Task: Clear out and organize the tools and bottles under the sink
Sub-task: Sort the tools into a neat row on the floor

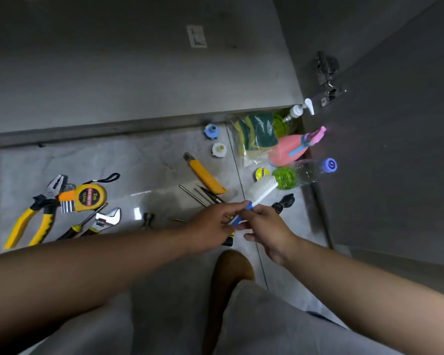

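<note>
Both hands pinch the brush (258,194) handle: left hand (210,224) & right hand (264,226) clamped on it, bristle head toward 1 o'clock. Risk: the head swings into the clear bottle (309,171) or pink spray bottle (290,151) nearby & topples them; a two-hand fumble drops it on the screwdrivers (200,197) on the floor.

You are crouched on the floor of a home kitchen, facing a run of grey base cabinets with a recessed kickboard (92,129) and one cabinet door (395,149) swung open on its metal hinge (327,80). The polished grey floor tiles (139,160) carry household cleaning goods: a pump soap dispenser (296,111), a pink spray bottle (292,149), a bag of scouring sponges (256,134). Beside them lie domestic hand tools, such as pliers (36,208), a tape measure (91,197) and a utility knife (204,174).
</note>
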### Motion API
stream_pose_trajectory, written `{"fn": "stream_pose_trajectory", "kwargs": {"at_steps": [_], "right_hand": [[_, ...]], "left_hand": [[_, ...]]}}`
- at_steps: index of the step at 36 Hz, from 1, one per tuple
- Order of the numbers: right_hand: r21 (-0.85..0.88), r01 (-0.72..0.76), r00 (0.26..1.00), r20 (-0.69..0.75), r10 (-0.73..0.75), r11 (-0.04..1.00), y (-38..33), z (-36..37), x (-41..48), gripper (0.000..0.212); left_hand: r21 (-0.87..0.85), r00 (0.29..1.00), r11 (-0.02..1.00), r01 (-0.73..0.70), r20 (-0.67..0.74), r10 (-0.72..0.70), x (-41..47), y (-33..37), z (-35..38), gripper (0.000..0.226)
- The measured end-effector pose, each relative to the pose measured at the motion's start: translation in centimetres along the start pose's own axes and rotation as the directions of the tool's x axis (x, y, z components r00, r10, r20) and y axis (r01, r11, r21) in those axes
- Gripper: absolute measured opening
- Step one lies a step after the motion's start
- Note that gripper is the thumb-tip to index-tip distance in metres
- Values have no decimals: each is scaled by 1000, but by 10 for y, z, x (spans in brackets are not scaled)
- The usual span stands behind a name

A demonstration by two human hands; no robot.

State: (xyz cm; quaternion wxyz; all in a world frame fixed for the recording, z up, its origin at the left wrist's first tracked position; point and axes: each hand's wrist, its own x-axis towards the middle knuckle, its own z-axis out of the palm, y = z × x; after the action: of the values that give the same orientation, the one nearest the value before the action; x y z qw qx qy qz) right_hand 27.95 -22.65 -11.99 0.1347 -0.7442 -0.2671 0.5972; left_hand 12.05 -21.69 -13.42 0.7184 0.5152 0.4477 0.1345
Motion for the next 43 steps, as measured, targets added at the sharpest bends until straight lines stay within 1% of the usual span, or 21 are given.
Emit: {"fn": "stream_pose_trajectory", "kwargs": {"at_steps": [3, 6, 8, 10, 13, 17, 22, 23, 25, 27, 29, 33, 37, 39, 41, 43], "right_hand": [[16, -13, 1000, -4, 13, 1000, 15, -10, 2, 12], [46, -17, 999, -39, 19, 999, 31, -23, 4, 12], [-2, -17, 997, -71, 16, 1000, 41, -33, 6, 23], [-85, -28, 994, -109, 18, 996, 51, -43, 9, 33], [-148, -53, 991, -133, 33, 988, 65, -53, 16, 26], [-215, -80, 987, -153, 47, 973, 74, -60, 34, 17], [-301, -112, 980, -192, 55, 947, 74, -61, 57, 15], [-349, -118, 978, -205, 47, 930, 73, -61, 61, 16], [-487, -146, 968, -251, 22, 861, 71, -59, 64, 19], [-548, -172, 958, -287, 9, 818, 71, -57, 65, 23], [-564, -167, 950, -311, -20, 809, 74, -52, 66, 28], [-541, -128, 915, -389, -111, 831, 75, -45, 63, 38], [-622, 11, 874, -375, -310, 783, 75, -48, 58, 33], [-644, 14, 884, -349, -310, 765, 74, -52, 62, 37], [-623, -22, 900, -354, -256, 782, 72, -58, 68, 40], [-598, -55, 899, -378, -221, 799, 72, -64, 75, 37]], "left_hand": [[36, 998, 999, 38, 47, -40, 0, 0, 4, 64], [97, 998, 993, 62, 17, -64, 2, -5, 2, 54], [148, 996, 985, 93, -27, -90, 3, -10, -5, 40], [162, 992, 980, 114, -65, -105, 6, -14, -15, 29], [156, 985, 977, 146, -119, -128, 7, -17, -29, 21], [142, 968, 969, 203, -181, -176, 9, -24, -42, 20], [109, 949, 965, 239, -236, -209, 9, -33, -51, 22], [108, 947, 964, 243, -242, -212, 8, -35, -52, 22], [116, 945, 962, 248, -249, -214, 8, -38, -55, 23], [125, 944, 960, 251, -249, -215, 7, -41, -56, 23], [126, 944, 960, 251, -252, -214, 7, -42, -56, 23], [131, 945, 961, 245, -252, -207, 9, -44, -56, 23], [121, 946, 961, 247, -245, -212, 10, -46, -58, 22], [122, 947, 962, 245, -241, -211, 10, -47, -59, 22], [123, 949, 963, 238, -241, -203, 11, -48, -60, 22], [115, 948, 966, 231, -248, -197, 11, -50, -61, 22]]}}
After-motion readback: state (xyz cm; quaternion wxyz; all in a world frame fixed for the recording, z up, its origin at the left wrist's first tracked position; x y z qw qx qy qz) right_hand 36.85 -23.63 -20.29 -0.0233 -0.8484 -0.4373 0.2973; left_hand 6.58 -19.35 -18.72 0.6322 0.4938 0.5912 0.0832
